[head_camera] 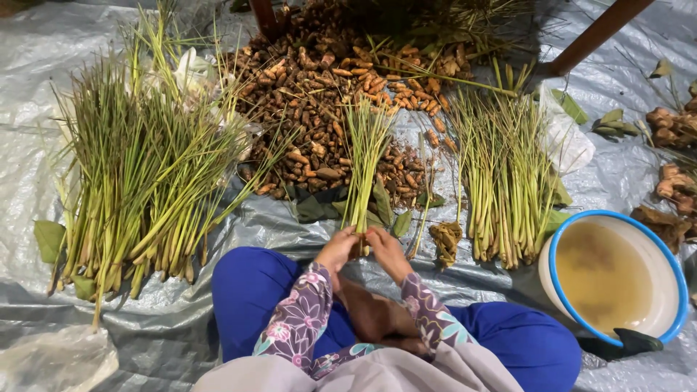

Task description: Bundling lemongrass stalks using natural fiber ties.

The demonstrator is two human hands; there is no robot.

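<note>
My left hand and my right hand are both closed around the base of a small bundle of lemongrass stalks, which points away from me over my lap. The hands touch each other at the stalk ends. A large heap of lemongrass lies to my left, and a neater row of lemongrass stalks lies to my right. Behind the held bundle is a pile of orange-brown turmeric roots.
A white basin with a blue rim holding murky water stands at my right. Ginger pieces and loose green leaves lie about on the grey plastic sheet. A wooden leg slants at the top right.
</note>
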